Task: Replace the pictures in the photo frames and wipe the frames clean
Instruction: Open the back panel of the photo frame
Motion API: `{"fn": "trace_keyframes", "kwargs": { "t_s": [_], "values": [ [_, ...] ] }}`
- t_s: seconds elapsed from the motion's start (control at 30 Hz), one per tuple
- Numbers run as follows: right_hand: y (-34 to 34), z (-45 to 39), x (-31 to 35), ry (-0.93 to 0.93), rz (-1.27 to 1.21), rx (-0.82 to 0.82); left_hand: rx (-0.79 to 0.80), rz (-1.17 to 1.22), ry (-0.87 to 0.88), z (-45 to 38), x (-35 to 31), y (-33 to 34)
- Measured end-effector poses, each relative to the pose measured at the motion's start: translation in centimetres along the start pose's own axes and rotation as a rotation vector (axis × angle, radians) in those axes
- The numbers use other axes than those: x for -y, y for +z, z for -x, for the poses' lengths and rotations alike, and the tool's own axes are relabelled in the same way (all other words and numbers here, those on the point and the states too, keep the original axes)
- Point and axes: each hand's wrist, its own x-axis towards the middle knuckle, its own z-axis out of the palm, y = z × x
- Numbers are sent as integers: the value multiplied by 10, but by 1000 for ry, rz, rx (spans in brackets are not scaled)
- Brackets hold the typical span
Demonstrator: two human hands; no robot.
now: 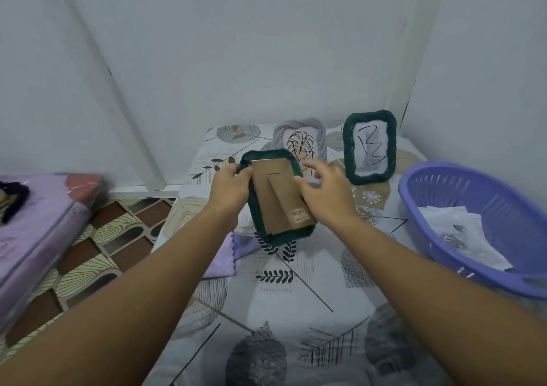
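The frame (276,196) is held face-down above the bed (296,297), cardboard back up. The left hand (229,189) grips its rim at 9 o'clock; the right hand (324,192), fingers loosely spread, touches the backing's edge at 3 o'clock and grips nothing. Likely step: freeing the backing. Keep the left grip firm; lift the backing evenly to avoid creasing. A second frame (370,146) stands at 1 o'clock.

A photo frame (275,199) is held face-down above the bed (296,311), between the left hand (229,189) and right hand (327,197). Behind it lies a drawn sheet (302,146). A second frame (370,146) stands upright to its right. A basket (444,205) containing papers (461,234) sits farther right. A cloth (228,255) lies left of the held frame.
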Motion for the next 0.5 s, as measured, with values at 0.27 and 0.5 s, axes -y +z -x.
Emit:
{"fn": "trace_keyframes", "kwargs": {
  "t_s": [0.27, 0.5],
  "values": [
    [-4, 24, -51, 141, -174, 234, 131, 46, -178, 10, 42, 19],
    [-1, 28, -81, 101, 131, 217, 92, -345, -58, 4, 74, 41]
  ]
}}
